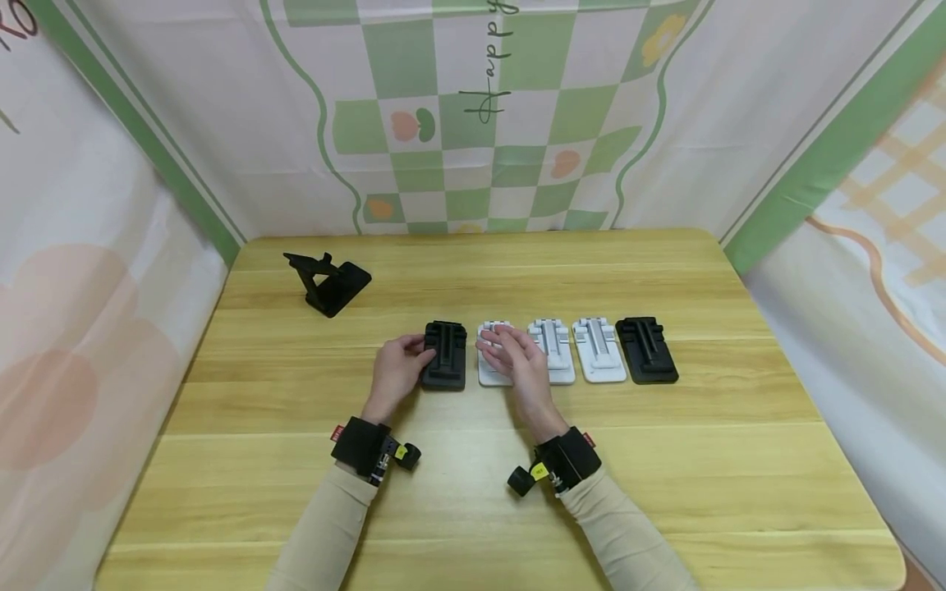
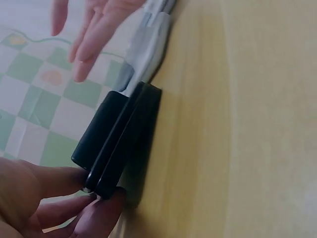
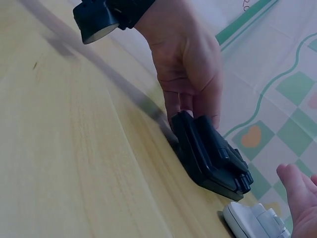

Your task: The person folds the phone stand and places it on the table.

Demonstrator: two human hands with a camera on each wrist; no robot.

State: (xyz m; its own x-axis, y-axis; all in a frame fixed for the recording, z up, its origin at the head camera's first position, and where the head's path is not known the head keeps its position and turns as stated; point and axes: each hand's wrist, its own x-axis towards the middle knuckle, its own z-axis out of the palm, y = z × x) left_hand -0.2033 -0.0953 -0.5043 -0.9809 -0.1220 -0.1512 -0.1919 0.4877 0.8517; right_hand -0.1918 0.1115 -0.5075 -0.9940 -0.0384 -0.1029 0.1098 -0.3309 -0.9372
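Observation:
My left hand (image 1: 395, 373) pinches the left edge of a folded black phone stand (image 1: 445, 357), thumb on top and fingers beneath. In the left wrist view this black stand (image 2: 111, 144) is tilted, its held edge raised from the wood. My right hand (image 1: 521, 365) hovers with loosely straight fingers over a folded white phone stand (image 1: 493, 377), partly hiding it, and holds nothing. In the right wrist view the black stand (image 3: 210, 153) sits beside the white one (image 3: 247, 220), with my right hand (image 3: 301, 198) at the frame edge.
Rightward in the row lie two more folded white phone stands (image 1: 560, 371) and another folded black stand (image 1: 647, 353). An unfolded black phone stand (image 1: 336, 287) stands at the back left of the wooden table (image 1: 443, 517). A patterned curtain (image 1: 473, 139) hangs behind the table.

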